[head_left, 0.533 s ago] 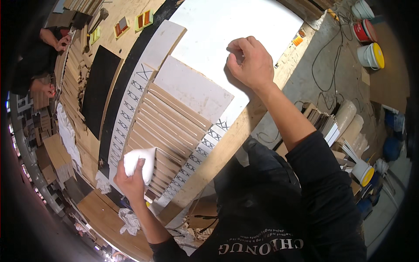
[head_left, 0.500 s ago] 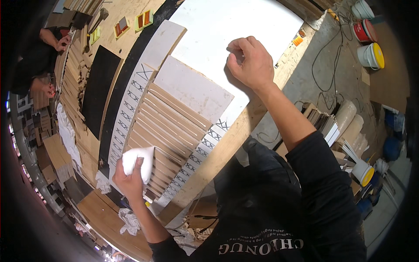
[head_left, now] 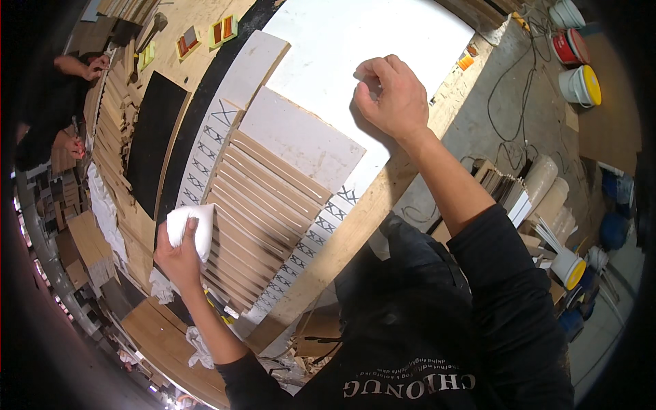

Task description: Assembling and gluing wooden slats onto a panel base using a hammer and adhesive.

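Observation:
My left hand (head_left: 179, 256) grips a white cloth (head_left: 193, 229) and presses it on the near end of a row of thin wooden slats (head_left: 256, 212) lying side by side on the workbench. A white rectangular board (head_left: 301, 140) covers the far end of the slats. My right hand (head_left: 389, 99) rests in a loose fist on the large white panel (head_left: 362, 41) beyond the slats, and nothing shows in it. Two white strips marked with crosses (head_left: 205, 154) run along both sides of the slats.
A black panel (head_left: 154, 140) and stacked wood pieces (head_left: 109, 137) lie to the left, where another person's hands (head_left: 85, 68) work. Paint buckets (head_left: 577, 82), cables and rolls stand on the floor at right. Crumpled white rags (head_left: 164, 290) lie near the bench edge.
My left hand and the cloth have shifted slightly along the slats. My right hand has stayed on the white panel.

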Motion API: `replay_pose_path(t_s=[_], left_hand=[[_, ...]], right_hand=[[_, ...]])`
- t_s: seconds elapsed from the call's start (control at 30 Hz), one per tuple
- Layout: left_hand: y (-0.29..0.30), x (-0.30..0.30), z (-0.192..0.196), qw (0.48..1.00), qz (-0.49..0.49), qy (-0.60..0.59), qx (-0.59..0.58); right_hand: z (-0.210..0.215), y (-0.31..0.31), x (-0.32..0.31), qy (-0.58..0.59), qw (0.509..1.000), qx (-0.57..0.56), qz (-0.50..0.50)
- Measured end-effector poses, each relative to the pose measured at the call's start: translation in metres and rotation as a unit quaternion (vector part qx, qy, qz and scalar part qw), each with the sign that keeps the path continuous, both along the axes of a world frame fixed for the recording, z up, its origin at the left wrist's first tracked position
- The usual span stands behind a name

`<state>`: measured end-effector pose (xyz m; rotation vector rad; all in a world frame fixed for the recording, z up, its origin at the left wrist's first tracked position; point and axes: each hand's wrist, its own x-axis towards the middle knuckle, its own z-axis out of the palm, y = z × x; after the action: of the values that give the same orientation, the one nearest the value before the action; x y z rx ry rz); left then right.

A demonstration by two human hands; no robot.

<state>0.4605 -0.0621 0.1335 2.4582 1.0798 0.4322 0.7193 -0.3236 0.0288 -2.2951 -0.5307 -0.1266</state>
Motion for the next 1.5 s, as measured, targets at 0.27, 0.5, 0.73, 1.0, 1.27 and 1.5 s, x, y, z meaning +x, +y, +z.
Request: replay_pose_path(t_s=[0.27,0.5,0.73,1.0,1.27,1.5], left_hand=[[-0.002,-0.009,0.004,0.999,0.014,0.005,0.033],[-0.058,-0.059,0.022,0.996,0.006,0.071,-0.049],[-0.087,-0.078,0.022,0.989,-0.013,0.101,-0.107],[-0.083,-0.080,0.013,0.992,-0.014,0.105,-0.070],[-0.065,-0.075,0.013,0.996,-0.035,0.082,-0.022],[-0.048,-0.065,0.013,0.998,-0.017,0.051,-0.033]], right_hand=[[-0.003,0.001,0.000,-0.001,1.000,-0.002,-0.002],[-0.001,0.002,-0.001,0.000,1.000,-0.003,-0.007],[-0.001,0.001,-0.001,0.002,1.000,-0.004,-0.009],[-0.003,0.003,-0.001,-0.017,1.000,-0.015,-0.010],[-0.004,0.000,0.001,-0.029,0.999,-0.020,-0.011],[0.000,0.002,-0.001,-0.004,1.000,-0.020,-0.014]])
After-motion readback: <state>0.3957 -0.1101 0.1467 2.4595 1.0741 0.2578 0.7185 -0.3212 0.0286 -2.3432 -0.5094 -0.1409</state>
